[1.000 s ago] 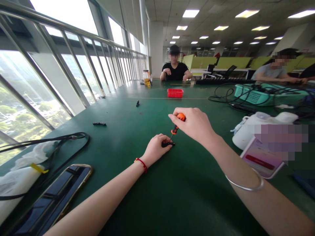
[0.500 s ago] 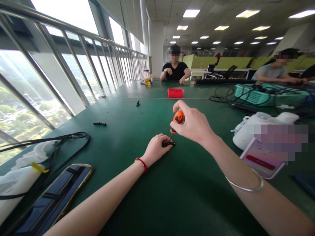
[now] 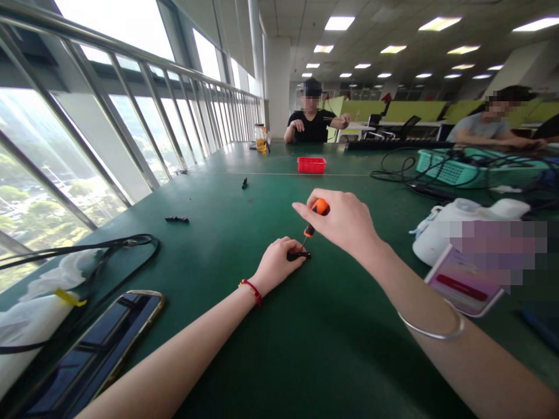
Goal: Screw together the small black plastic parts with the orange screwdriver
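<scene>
My left hand (image 3: 279, 259) rests on the green table with its fingers closed on a small black part (image 3: 301, 255), whose exact kind I cannot make out. Above it, my right hand (image 3: 343, 218) grips an orange and black screwdriver (image 3: 320, 208) by the handle, its thumb stretched out to the left. The screwdriver leans slightly, and its thin shaft runs down to the black part by my left fingertips. Two more small black pieces lie on the table: one long piece (image 3: 177, 219) to the left and a shorter one (image 3: 244, 183) farther back.
A red tray (image 3: 311, 165) stands toward the far side, in front of a person in black (image 3: 311, 123). To the right are a teal basket (image 3: 441, 170) with cables, a white bottle (image 3: 432, 241) and a boxed item (image 3: 463, 282). A phone (image 3: 100, 349) and cables lie left.
My right hand has turned on the screwdriver handle and its thumb has swung out leftward. My left hand stays still. The person opposite has raised one hand from the table.
</scene>
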### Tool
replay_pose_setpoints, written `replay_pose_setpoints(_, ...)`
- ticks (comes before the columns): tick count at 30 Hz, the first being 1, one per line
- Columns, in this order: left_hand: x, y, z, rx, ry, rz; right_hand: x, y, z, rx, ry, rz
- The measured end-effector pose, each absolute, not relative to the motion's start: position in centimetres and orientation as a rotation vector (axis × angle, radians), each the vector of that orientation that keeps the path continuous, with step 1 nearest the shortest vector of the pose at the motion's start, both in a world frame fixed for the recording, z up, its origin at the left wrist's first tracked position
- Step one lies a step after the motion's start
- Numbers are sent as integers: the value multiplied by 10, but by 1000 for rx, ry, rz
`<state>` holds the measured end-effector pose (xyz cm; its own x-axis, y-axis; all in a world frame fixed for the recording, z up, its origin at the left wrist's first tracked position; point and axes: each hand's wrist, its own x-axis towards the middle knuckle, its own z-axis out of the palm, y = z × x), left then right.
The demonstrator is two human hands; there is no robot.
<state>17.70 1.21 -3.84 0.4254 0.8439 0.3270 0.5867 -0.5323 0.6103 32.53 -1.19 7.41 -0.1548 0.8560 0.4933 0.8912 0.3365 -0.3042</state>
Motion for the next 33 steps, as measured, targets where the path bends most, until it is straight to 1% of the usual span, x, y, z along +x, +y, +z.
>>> replay_pose_setpoints(3, 177, 12, -38, 2273, 1226, 859, 325, -12, 74, -1531, -1986, -78)
replay_pose_setpoints(8, 177, 12, -38, 2276, 1234, 843, 325, -11, 74, -1502, -1967, 48)
replay_pose_setpoints(13, 177, 12, -37, 2281, 1236, 842, 324, -9, 72, -1485, -1957, 52)
replay_pose_setpoints(22, 177, 11, -36, 2278, 1235, 848, 323, -10, 72, -1506, -1969, -12)
replay_pose_setpoints(33, 177, 11, -37, 2291, 1238, 841, 324, -12, 74, -1576, -1932, -176)
